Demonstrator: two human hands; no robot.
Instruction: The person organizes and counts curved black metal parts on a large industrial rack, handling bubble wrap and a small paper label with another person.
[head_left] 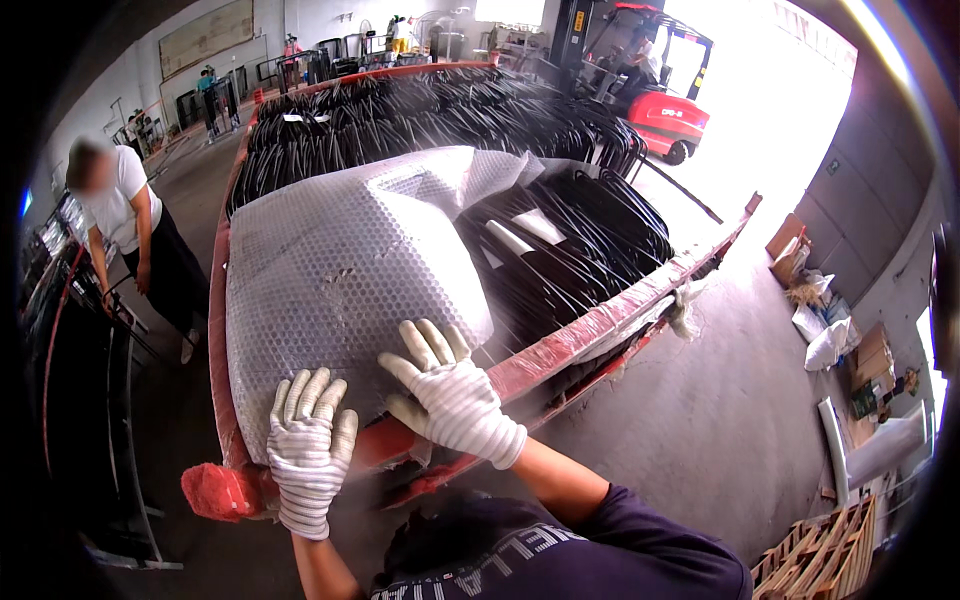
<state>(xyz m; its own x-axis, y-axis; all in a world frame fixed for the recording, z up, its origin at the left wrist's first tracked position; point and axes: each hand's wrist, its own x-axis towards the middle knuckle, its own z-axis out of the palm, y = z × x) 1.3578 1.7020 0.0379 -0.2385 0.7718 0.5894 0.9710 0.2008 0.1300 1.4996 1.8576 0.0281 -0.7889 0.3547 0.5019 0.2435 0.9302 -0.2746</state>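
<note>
Both my hands wear white striped gloves with pale palms and fingers. My left hand (308, 447) lies with fingers stretched at the near left corner of a sheet of bubble wrap (340, 260). To its right my right hand (448, 392) is spread over the wrap's near edge, beside the red frame's rail (590, 330). The clear wrap covers the near left part of a large stack of black curved metal rods or frames (570, 255). Whether my palms press down on the wrap is hard to tell.
A red padded corner (218, 492) juts out at the near left. At the left a person (125, 215) bends over black frames (95, 380). A red forklift (665, 115) with a driver stands far right. Sacks (828, 335), cardboard (872, 360) and a wooden pallet (825, 555) line the right side.
</note>
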